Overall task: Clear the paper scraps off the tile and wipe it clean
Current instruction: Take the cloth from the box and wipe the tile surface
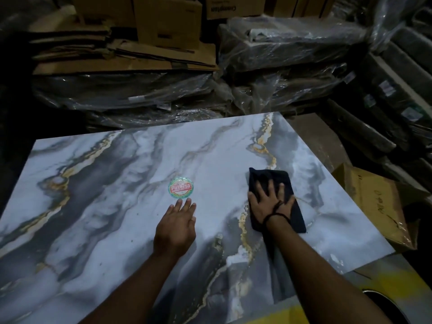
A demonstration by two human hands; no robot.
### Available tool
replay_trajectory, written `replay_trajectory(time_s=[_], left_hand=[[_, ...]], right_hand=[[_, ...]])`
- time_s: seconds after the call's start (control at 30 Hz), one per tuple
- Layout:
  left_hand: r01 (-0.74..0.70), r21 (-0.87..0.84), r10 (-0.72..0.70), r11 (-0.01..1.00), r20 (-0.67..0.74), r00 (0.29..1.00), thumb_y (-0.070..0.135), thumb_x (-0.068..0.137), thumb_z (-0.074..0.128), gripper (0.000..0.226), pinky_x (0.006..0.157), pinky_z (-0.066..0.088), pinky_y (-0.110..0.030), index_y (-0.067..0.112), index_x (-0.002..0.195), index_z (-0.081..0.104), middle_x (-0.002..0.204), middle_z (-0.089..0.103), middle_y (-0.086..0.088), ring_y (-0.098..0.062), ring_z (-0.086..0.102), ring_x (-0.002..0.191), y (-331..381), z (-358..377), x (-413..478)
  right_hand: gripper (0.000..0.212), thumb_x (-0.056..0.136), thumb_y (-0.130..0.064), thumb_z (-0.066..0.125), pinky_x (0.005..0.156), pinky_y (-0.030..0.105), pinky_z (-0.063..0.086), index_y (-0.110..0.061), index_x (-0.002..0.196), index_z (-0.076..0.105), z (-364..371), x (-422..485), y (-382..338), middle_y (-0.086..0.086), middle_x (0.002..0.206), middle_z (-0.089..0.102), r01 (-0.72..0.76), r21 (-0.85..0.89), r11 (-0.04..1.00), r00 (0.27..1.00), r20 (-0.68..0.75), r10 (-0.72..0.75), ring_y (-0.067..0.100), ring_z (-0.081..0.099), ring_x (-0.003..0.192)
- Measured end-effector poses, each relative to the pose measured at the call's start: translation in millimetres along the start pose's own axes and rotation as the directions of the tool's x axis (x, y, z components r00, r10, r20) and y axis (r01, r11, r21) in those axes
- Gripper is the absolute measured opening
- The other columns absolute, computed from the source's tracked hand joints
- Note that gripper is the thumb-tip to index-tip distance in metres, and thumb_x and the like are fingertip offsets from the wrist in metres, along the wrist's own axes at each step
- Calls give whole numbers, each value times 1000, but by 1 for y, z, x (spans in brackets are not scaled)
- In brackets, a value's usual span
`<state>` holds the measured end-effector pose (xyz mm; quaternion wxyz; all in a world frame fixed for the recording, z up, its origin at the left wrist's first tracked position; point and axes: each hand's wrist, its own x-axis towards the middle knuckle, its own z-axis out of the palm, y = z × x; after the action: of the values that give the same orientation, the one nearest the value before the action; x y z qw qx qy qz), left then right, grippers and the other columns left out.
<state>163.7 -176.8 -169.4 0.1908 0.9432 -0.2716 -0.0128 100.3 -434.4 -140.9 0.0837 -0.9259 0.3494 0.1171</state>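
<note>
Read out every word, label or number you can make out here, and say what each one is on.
"Pavelsa", middle letters unsure: round sticker on the tile.
"Crompton", upside down, unsure: upper cardboard box.
Handwritten marks on the right cardboard box: unreadable.
White labels on the plastic-wrapped stacks: too small.

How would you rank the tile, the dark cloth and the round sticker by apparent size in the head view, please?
1. tile, filling most of the view.
2. cloth, pressed under the right hand.
3. sticker, clearly the smallest.
</note>
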Motion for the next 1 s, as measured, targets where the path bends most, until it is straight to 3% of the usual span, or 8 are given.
replay_trajectory(time_s=[0.17, 0.23, 0.3, 0.5, 0.6, 0.83, 0.9, 1.0], left_hand=[[32, -64, -36, 997, -51, 998, 30, 86, 39, 44, 105, 37, -36, 19, 119, 67, 130, 60, -2, -26, 55, 122, 1, 0, 4], [108, -122, -125, 987, -147, 981, 28, 80, 46, 36, 81, 53, -37, 21, 101, 74, 104, 72, -9, -33, 68, 93, -5, -9, 15], [126, -140, -154, 982, -213, 965, 25, 75, 50, 32, 69, 53, -38, 18, 93, 75, 87, 73, -14, -37, 67, 76, -14, -21, 30], [88, 119, -73, 989, -121, 990, 38, 85, 42, 51, 103, 34, -48, 15, 128, 58, 140, 51, -9, -35, 43, 130, -57, -29, 91], [106, 160, -96, 981, -70, 993, 47, 86, 30, 60, 106, 31, -49, 16, 131, 55, 141, 50, -11, -36, 42, 130, -68, -23, 104], [92, 196, -81, 976, -64, 995, 46, 88, 24, 61, 107, 32, -51, 15, 130, 57, 138, 52, -11, -37, 43, 130, -68, -20, 102], [91, 203, -82, 975, -54, 995, 46, 89, 23, 61, 107, 31, -51, 15, 131, 55, 139, 52, -11, -37, 42, 131, -68, -19, 103], [91, 196, -82, 976, -55, 995, 46, 89, 23, 62, 109, 29, -51, 15, 133, 54, 141, 50, -10, -36, 39, 133, -70, -19, 103]], right_hand=[[59, 96, -60, 16, 109, 68, -8, -43, 151, 1, 12, -10, -54, -1, 162, -9, 48, 36, 998, 999, -24, -48, 36, -14, 146], [59, 96, -59, 19, 109, 68, -10, -42, 151, 4, 22, -27, -84, 1, 163, -6, 165, 6, 986, 985, -55, -165, 37, -14, 146], [59, 96, -58, 20, 108, 67, -14, -41, 151, 6, 26, -42, -104, 2, 163, -5, 242, -9, 970, 969, -50, -243, 37, -14, 146], [60, 94, -63, 21, 109, 62, -19, -45, 149, 5, 25, -47, -103, 0, 163, -6, 324, 15, 946, 946, -11, -324, 31, -18, 147], [61, 92, -66, 23, 111, 61, -14, -48, 148, 8, 20, -31, -77, -4, 163, -4, 283, -5, 959, 959, -29, -283, 26, -13, 148], [61, 93, -66, 18, 113, 63, -6, -48, 149, 2, -3, 23, -31, -5, 163, -8, -67, 52, 996, 998, -10, 68, 28, -14, 148], [60, 94, -63, 18, 111, 65, -8, -46, 149, 2, 1, 20, -59, -3, 163, -7, -36, 47, 998, 999, -22, 37, 30, -14, 148], [60, 94, -62, 20, 110, 66, -11, -45, 150, 5, 14, 0, -117, -1, 163, -3, 190, -9, 982, 981, -48, -190, 33, -12, 148]])
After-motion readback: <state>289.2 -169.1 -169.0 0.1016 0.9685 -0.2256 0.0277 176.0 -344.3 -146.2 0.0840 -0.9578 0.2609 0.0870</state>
